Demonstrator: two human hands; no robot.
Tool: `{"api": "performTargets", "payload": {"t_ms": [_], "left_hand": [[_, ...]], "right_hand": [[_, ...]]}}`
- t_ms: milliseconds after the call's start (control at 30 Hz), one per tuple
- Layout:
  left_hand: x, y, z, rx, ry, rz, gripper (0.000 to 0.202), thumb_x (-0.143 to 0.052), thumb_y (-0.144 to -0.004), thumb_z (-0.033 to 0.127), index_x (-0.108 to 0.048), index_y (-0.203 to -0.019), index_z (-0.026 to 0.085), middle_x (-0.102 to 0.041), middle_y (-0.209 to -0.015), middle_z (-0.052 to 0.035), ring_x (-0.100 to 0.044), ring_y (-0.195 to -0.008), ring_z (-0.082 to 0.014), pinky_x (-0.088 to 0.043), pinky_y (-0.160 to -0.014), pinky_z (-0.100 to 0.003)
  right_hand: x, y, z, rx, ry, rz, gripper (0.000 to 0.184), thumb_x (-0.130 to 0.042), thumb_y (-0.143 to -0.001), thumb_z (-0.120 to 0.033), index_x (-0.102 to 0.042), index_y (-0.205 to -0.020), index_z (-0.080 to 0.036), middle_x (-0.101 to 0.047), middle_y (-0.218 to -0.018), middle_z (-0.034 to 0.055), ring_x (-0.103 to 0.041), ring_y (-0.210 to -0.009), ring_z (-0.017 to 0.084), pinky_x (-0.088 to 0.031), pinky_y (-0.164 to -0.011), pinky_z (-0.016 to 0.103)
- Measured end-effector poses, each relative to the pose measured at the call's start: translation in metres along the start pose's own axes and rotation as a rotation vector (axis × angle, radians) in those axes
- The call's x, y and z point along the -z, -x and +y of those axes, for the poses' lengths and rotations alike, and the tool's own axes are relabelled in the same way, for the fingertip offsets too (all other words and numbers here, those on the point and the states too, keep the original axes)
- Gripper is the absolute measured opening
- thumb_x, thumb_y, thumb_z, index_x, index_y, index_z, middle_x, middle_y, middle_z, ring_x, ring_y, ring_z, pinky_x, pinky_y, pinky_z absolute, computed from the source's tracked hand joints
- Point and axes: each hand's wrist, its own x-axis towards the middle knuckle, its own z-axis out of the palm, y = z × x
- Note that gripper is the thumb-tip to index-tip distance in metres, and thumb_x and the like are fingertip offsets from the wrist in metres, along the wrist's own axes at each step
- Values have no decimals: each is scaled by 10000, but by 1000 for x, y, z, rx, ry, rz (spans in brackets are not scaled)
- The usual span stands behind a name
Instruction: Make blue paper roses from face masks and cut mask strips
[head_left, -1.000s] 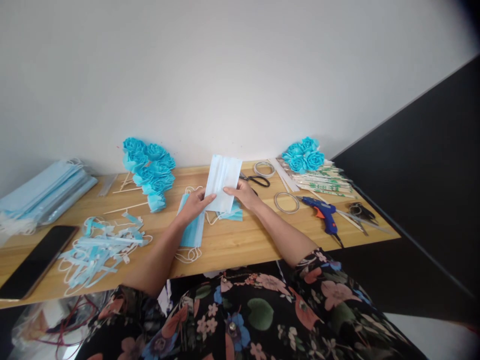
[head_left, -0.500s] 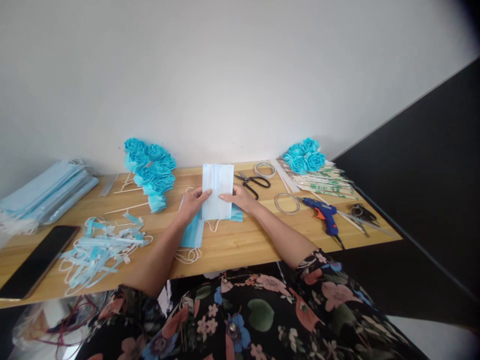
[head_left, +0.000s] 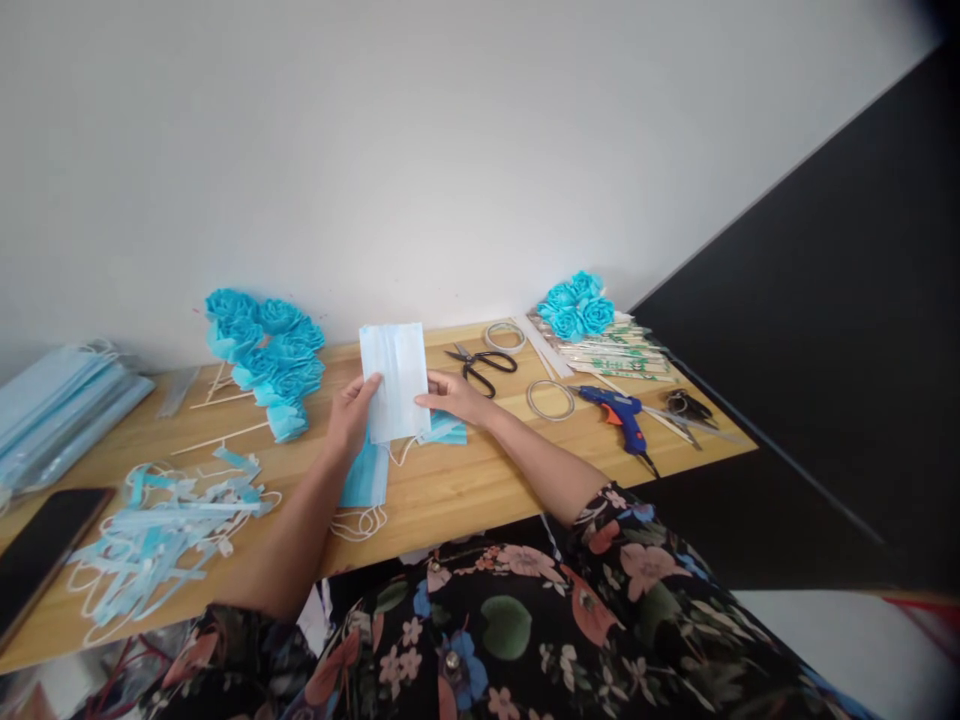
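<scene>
A pale blue pleated face mask (head_left: 396,380) is held upright above the table, its ear loops not visible on it. My left hand (head_left: 351,412) grips its left edge, thumb on the near face. On the opposite edge my right hand (head_left: 456,396) pinches it, thumb in front and fingers behind. Beneath my hands lies a bluer mask (head_left: 366,478) with white ear loops at its lower end. Another blue piece (head_left: 448,430) lies partly hidden behind the held mask and right hand. Black-handled scissors (head_left: 484,366) rest open just beyond my right hand.
Left of me are stacked masks (head_left: 56,405), a phone (head_left: 45,560), cut strips and loops (head_left: 161,535) and blue paper-like roses (head_left: 270,350). To the right are tape rolls (head_left: 550,399), a blue glue gun (head_left: 619,412), more roses (head_left: 576,305) and wrapped sticks (head_left: 615,350).
The view has turned slightly right, shifting everything leftward in the picture. Both hands keep their hold on the mask, which has tilted a little.
</scene>
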Motion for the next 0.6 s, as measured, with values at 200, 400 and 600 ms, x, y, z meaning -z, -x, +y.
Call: {"api": "performTargets", "payload": {"t_ms": [200,400,600], "left_hand": [[-3,6,7,-10,-30,48,648,-730,-706,749,-735,-946,147,-751,-792,-67,-710,-762,-256,-537,-627,-307],[-5,7,9,19,-44,-3,740,-824,-587,732,-744,-1006,127,-770,-841,-95,-733,-835,-304,-576,-707,-358],[-2,4,3,75,-87,-64,668,-905,-531,643,-769,-912,112,-776,-845,-127,-719,-727,-276,-559,-653,-344]], "right_hand": [[4,1,0,8,112,-28,425,-805,-747,-484,-710,-1033,-184,-640,-634,-50,-582,-591,123,-453,-602,237],[2,0,0,43,113,-28,422,-814,-731,-476,-711,-1027,-193,-626,-625,-63,-572,-575,111,-453,-592,231],[1,3,-9,41,135,2,397,-805,-759,-472,-702,-1014,-186,-640,-637,-51,-591,-601,119,-468,-620,237]]}}
